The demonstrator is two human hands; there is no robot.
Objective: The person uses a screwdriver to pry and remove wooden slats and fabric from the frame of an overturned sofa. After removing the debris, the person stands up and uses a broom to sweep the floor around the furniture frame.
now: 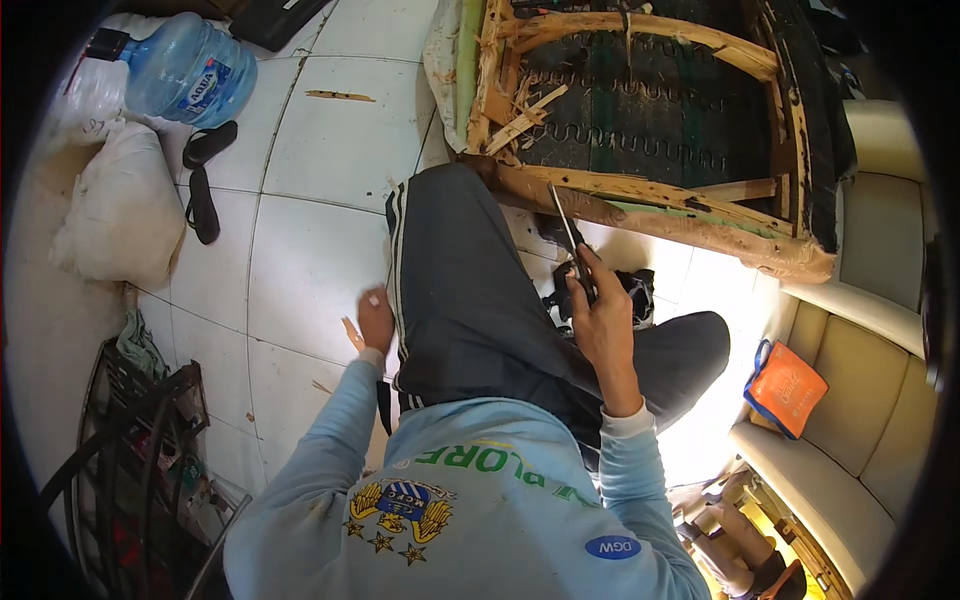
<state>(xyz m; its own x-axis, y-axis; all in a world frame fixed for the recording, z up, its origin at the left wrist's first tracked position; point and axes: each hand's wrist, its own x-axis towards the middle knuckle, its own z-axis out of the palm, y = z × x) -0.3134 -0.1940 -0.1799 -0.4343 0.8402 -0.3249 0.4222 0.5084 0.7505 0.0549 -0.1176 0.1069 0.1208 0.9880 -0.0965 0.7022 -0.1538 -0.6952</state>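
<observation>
My right hand (605, 322) grips a tool with a long thin metal blade (558, 208) and dark handle, pointed toward the lower rail of an upturned wooden seat frame (680, 190). That frame has exposed zigzag springs, dark backing and broken, splintered wood. My left hand (376, 320) is low beside my left leg, at the white tiled floor (300, 250), fingers loosely open, with a wood sliver next to it. My dark trousered legs lie just below the frame, and a black bundle (630, 295) sits partly hidden behind my right hand.
At left are a water jug (190, 75), white sack (120, 205), black sandals (205, 200) and black metal rack (140, 430). Beige upholstered seats (880, 410) line the right, holding an orange bag (785, 385). A wood splinter (340, 95) lies on the upper floor.
</observation>
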